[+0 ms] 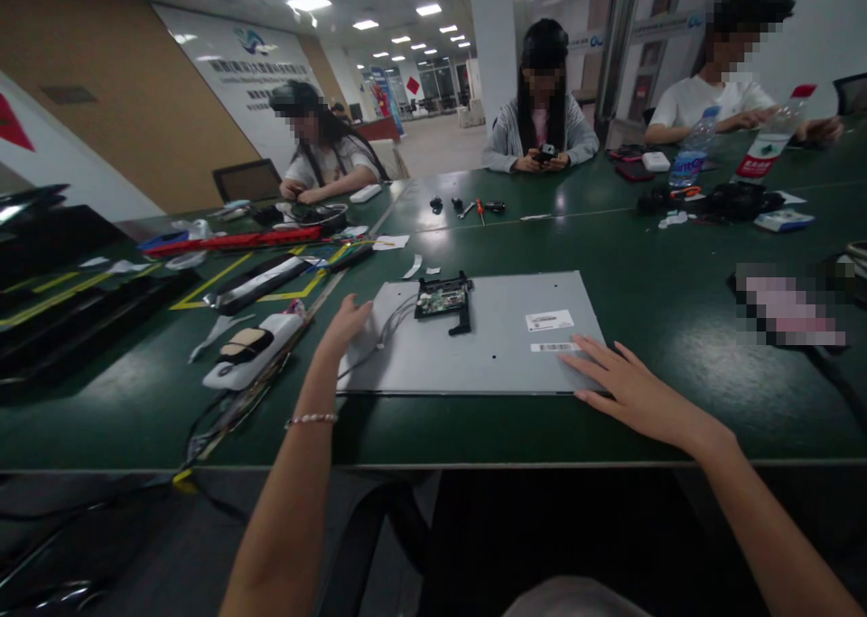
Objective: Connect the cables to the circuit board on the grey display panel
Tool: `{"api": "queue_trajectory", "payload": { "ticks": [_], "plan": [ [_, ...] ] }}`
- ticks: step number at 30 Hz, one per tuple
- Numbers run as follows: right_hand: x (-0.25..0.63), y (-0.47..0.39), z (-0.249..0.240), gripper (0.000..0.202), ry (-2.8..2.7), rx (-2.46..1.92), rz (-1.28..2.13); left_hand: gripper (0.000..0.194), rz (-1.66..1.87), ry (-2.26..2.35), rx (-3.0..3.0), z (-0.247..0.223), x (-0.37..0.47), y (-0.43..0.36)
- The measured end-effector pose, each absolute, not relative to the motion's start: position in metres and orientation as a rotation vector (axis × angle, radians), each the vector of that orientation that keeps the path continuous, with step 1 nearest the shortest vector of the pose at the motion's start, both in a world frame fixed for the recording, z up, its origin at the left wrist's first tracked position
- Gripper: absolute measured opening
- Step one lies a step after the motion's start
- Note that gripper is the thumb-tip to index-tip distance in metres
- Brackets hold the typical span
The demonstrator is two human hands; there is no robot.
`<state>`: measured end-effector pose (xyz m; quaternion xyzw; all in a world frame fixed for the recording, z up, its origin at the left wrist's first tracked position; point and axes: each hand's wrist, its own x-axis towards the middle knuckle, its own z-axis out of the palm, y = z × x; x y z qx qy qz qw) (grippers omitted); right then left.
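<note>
A flat grey metal panel (440, 355) lies on the green table in front of me. A green circuit board (442, 301) in a black bracket rests on its upper left part, with grey wires (396, 321) running to the panel's left side. Two white labels, one upper (549, 320) and one lower (552, 347), are stuck on its right half. My left hand (345, 326) is at the panel's left edge, fingers apart and holding nothing. Spread flat, my right hand (616, 379) touches the lower right corner.
Left of the panel lie a white device (254, 350) with cables and a black-and-silver part (257, 283). Small tools (480, 210) lie beyond. Bottles (694, 147) and a phone (789, 310) are on the right. Three people sit across the green table (677, 283).
</note>
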<state>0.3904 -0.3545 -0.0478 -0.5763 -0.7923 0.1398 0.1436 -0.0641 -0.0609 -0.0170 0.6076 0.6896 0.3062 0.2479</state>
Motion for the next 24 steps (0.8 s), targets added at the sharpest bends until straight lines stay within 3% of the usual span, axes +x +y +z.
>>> {"api": "queue_trajectory", "payload": {
  "ticks": [12, 24],
  "plan": [
    [0.438, -0.311, -0.039, 0.058, -1.413, -1.585, 0.918, 0.034, 1.117, 1.487, 1.18, -0.014, -0.067, -0.087],
    [0.454, -0.313, -0.046, 0.059, -0.93, -1.443, 0.925, 0.034, 1.033, 1.508, 1.303, -0.012, -0.036, -0.116]
  ]
}}
